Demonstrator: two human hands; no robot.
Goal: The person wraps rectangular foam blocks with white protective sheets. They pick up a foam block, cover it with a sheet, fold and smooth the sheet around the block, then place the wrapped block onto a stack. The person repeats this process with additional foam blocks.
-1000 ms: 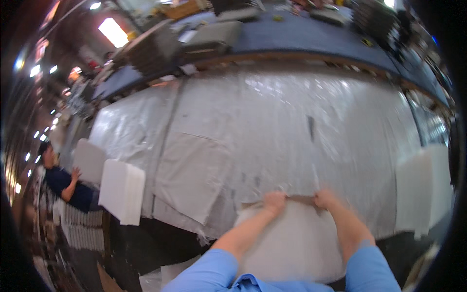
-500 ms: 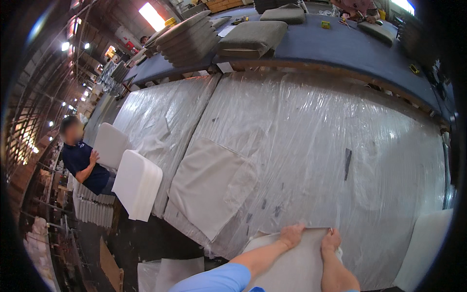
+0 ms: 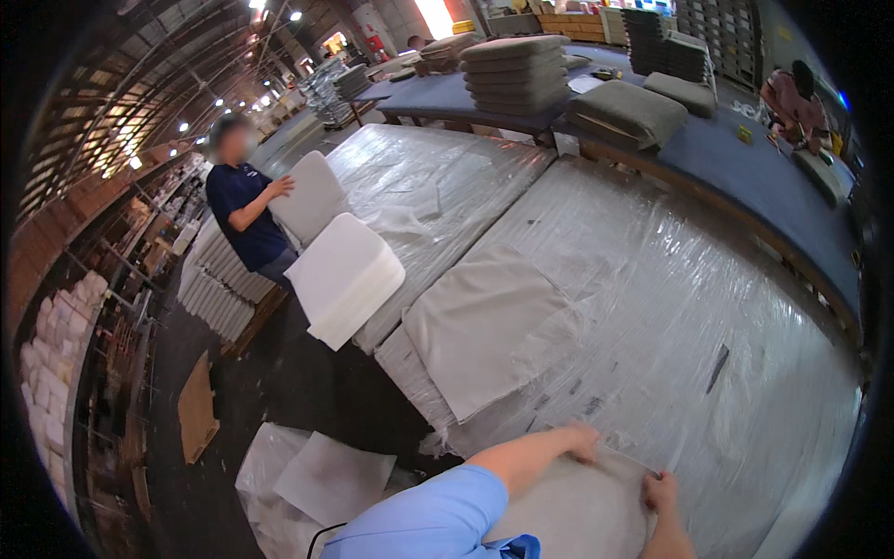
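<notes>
Nearest, a pale cloth cover [image 3: 577, 508] lies at the near edge of the plastic-wrapped worktop [image 3: 670, 326], close against the wearer's body. The right hand [image 3: 659, 490] pinches its far right corner between thumb and fingers; the left hand [image 3: 584, 442] bends over the far edge, fingertips hidden, so whether it pinches or only presses cannot be told. Contact at two separated places presumably keeps that edge straight and level.

To the left, below the worktop, a pale sheet [image 3: 335, 480] rests on crumpled clear plastic [image 3: 264, 456], which probably keeps it off the dirty floor. Farther forward, a flat grey cover [image 3: 494, 321] is spread by the worktop's left edge, seemingly laid out within reach. The wrapping itself likely protects whatever lies beneath.

Beyond the seam, a stack of white foam [image 3: 349, 270] overhangs the left edge of the next wrapped section. Behind it, a co-worker [image 3: 247, 205] steadies an upright pale cushion [image 3: 312, 196] with one hand.

Farthest, a blue table [image 3: 736, 168] carries piled grey cushions [image 3: 515, 74] near its front edge, apparently stacked to save room.

Writing: a small mark on the co-worker's dark shirt is illegible; no label can be read.
</notes>
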